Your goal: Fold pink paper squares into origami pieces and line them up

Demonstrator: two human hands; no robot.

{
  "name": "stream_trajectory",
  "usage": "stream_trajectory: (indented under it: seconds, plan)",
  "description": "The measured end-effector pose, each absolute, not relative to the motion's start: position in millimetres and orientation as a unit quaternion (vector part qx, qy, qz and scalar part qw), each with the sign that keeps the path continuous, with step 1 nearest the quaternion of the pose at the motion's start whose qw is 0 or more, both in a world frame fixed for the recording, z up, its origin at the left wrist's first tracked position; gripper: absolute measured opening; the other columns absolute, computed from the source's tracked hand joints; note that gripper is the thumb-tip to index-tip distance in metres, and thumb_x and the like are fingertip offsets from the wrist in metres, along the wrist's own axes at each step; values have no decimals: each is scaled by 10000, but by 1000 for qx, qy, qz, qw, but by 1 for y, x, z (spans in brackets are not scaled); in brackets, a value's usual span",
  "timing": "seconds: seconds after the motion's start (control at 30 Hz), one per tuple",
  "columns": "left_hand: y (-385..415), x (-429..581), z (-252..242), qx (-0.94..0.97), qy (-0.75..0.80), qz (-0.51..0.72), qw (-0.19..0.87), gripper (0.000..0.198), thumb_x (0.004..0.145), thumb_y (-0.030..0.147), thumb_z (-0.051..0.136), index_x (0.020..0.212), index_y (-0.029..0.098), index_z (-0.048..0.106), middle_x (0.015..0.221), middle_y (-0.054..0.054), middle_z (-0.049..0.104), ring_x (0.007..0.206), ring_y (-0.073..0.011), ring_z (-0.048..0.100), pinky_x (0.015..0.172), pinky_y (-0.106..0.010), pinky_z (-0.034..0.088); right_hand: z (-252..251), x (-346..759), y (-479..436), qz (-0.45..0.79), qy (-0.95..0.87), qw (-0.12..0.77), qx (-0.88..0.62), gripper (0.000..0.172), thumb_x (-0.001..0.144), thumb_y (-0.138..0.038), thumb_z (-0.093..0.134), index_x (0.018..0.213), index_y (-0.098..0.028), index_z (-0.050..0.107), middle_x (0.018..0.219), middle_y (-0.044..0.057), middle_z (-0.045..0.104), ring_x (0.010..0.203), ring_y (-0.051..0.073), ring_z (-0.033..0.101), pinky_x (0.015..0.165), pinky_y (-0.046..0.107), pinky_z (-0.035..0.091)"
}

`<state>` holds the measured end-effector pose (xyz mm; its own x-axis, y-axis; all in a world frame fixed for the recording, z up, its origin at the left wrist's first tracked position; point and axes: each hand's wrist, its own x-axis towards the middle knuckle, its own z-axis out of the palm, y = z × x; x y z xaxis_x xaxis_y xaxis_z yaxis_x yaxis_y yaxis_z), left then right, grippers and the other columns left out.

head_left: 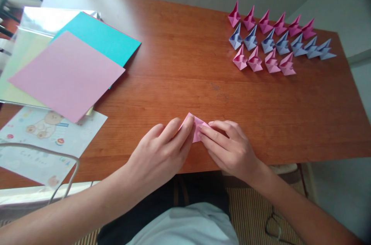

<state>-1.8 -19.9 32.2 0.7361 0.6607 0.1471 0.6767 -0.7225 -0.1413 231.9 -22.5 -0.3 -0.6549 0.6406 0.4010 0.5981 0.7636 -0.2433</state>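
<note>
A small folded piece of pink origami paper is between my two hands near the table's front edge. My left hand grips its left side, with the fingers covering much of it. On its right side, the fingertips of my right hand pinch the paper. Only the upper corner and the middle of the fold show; the rest is hidden under my fingers.
Finished origami figures stand in three rows at the back right: dark pink, blue and light pink. At left lie pink paper, teal paper, a printed bear sheet and a cable. The wooden table spans the view.
</note>
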Motion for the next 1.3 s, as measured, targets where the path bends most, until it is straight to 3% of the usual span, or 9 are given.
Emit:
stream_trajectory:
  seconds: [0.47,0.6,0.7,0.8,1.0,1.3]
  plan:
    - [-23,-5,23,-928,-363,-35,78,426,977,131,490,1376,104,640,1518,-102,574,1117,-235,622,726,-323,575,1,233,-24,75,-906,238,-342,332,884,-60,687,1207,-131,711,1284,70,746,1129,287,625,965,466,544]
    - [-24,-6,22,-929,-363,-35,68,432,975,127,469,1369,84,642,1525,-113,564,1111,-233,619,722,-313,577,13,231,-14,175,-859,285,-387,219,928,-107,658,1129,-167,724,1162,67,784,1092,251,651,957,423,540]
    - [-24,-6,21,-930,-359,-35,67,440,968,125,479,1376,67,632,1530,-125,556,1100,-237,615,731,-321,582,25,223,9,241,-798,280,-477,130,972,-149,611,997,-188,732,1002,49,790,939,184,693,888,340,535]
    - [-24,-5,20,-929,-363,-30,71,450,966,113,469,1386,62,623,1533,-136,550,1094,-239,615,736,-332,583,30,211,37,291,-788,196,-507,104,947,-227,662,882,-205,741,891,16,769,771,152,669,709,288,491]
    - [-28,-4,19,-926,-368,-21,80,470,974,93,428,1409,74,603,1554,-142,524,1093,-235,619,692,-325,561,35,190,78,296,-801,57,-517,135,862,-308,743,760,-220,744,748,-8,737,715,150,633,637,280,385]
    - [-29,-1,20,-922,-376,-31,90,445,937,105,499,1350,87,662,1510,-114,576,1056,-258,614,725,-347,578,41,189,91,326,-814,11,-480,149,807,-300,786,734,-191,716,703,-19,718,653,121,597,576,264,317]
